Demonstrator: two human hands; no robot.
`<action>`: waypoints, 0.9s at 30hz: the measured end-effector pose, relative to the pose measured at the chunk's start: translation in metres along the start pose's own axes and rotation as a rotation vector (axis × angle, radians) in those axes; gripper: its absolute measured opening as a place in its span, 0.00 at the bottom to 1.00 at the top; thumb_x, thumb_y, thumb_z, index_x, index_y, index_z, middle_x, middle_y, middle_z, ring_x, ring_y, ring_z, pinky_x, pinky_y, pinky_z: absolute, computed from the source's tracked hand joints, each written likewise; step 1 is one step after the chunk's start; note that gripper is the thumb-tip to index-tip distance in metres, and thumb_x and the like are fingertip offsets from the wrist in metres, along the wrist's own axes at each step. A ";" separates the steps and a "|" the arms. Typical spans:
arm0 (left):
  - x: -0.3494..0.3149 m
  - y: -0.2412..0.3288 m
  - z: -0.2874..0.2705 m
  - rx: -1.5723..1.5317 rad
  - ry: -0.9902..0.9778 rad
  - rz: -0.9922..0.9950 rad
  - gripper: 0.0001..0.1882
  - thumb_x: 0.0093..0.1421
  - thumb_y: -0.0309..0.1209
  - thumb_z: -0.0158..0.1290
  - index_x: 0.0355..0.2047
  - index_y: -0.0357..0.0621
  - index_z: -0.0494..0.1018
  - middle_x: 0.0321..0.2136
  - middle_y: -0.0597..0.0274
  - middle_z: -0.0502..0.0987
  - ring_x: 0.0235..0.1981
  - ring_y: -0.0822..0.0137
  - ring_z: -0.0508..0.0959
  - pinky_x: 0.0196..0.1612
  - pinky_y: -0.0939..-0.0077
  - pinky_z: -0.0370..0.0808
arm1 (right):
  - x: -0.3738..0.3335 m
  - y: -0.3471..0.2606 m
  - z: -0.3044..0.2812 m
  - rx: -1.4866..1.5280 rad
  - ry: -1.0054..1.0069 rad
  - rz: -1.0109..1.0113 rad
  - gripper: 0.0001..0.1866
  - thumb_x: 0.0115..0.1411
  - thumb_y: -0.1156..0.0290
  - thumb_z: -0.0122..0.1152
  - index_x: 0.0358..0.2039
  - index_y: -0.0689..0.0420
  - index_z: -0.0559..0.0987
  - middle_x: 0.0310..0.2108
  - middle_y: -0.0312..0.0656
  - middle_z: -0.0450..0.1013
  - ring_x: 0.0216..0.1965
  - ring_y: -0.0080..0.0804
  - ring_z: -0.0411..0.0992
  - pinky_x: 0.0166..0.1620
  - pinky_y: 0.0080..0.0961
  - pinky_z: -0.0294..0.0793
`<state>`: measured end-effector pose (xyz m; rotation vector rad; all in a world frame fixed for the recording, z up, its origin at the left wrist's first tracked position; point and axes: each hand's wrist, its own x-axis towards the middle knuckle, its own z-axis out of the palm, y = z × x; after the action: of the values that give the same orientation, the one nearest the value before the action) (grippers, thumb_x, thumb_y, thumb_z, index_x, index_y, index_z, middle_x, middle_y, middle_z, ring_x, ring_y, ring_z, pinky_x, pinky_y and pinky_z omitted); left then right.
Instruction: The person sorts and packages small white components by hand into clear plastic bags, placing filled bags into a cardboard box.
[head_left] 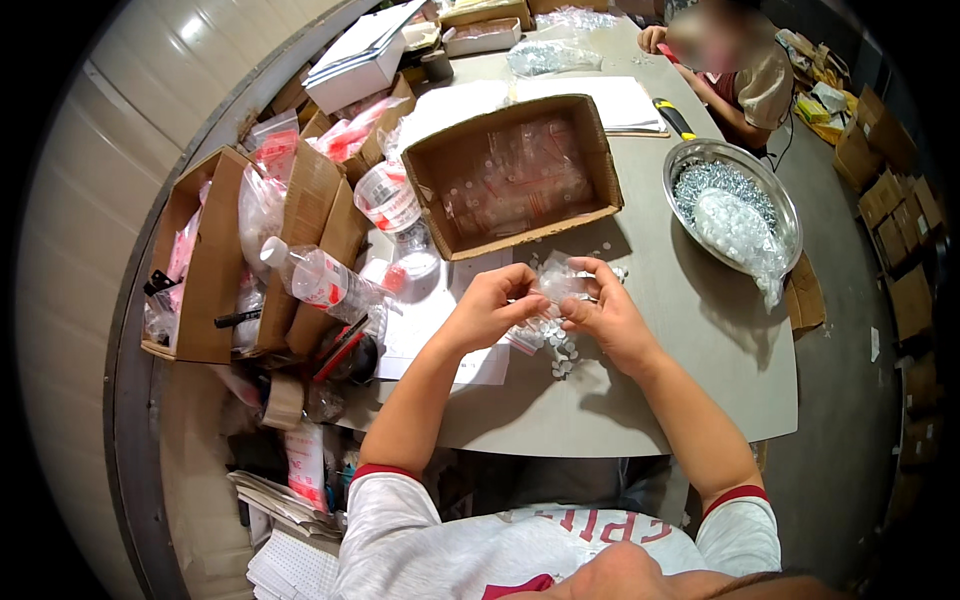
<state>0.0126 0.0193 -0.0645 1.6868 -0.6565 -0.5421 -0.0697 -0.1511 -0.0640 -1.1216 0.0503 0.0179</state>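
Observation:
A small clear plastic bag [558,278] is pinched between both hands above the table [520,410]. My left hand [494,308] closes on the bag's left side with thumb and fingers. My right hand [612,320] grips its right side, the fingers bent over the top. Beneath and between the hands lie several small white discs [565,358], loose on the table. What sits inside the bag is too small to make out. Just beyond my hands stands an open cardboard box [432,205] with flat clear bags [530,165] in it.
To the right, a metal bowl [793,222] holds silvery small hardware [715,182] and a bag of white pieces [735,222]. A plastic bottle [335,284], cardboard boxes [218,265] and papers [440,345] crowd the left. Another person [750,85] sits at the far right, beyond a yellow-black-handled tool [675,118].

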 end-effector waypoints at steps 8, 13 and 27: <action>-0.001 0.006 0.006 -0.270 -0.030 -0.069 0.16 0.45 0.23 0.62 0.29 0.40 0.64 0.21 0.67 0.71 0.21 0.81 0.70 0.23 0.86 0.66 | 0.009 0.008 -0.017 -0.028 0.066 0.030 0.08 0.52 0.73 0.61 0.31 0.60 0.72 0.25 0.35 0.71 0.25 0.19 0.69 0.28 0.16 0.69; 0.003 -0.005 0.013 -0.276 0.003 -0.066 0.14 0.45 0.23 0.62 0.28 0.39 0.66 0.20 0.69 0.70 0.20 0.82 0.68 0.22 0.88 0.64 | 0.006 0.009 -0.010 -0.012 0.057 0.115 0.08 0.52 0.73 0.61 0.32 0.59 0.73 0.25 0.34 0.71 0.25 0.18 0.68 0.28 0.15 0.69; 0.004 -0.005 0.010 -0.292 0.165 -0.111 0.03 0.57 0.24 0.49 0.31 0.39 0.69 0.23 0.69 0.72 0.22 0.80 0.69 0.26 0.87 0.68 | 0.014 0.010 -0.036 -0.084 0.107 0.002 0.04 0.54 0.74 0.58 0.30 0.58 0.74 0.24 0.32 0.71 0.22 0.14 0.66 0.25 0.12 0.63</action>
<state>0.0100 0.0101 -0.0711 1.4788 -0.3469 -0.5426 -0.0569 -0.1788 -0.0894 -1.2059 0.1476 -0.0383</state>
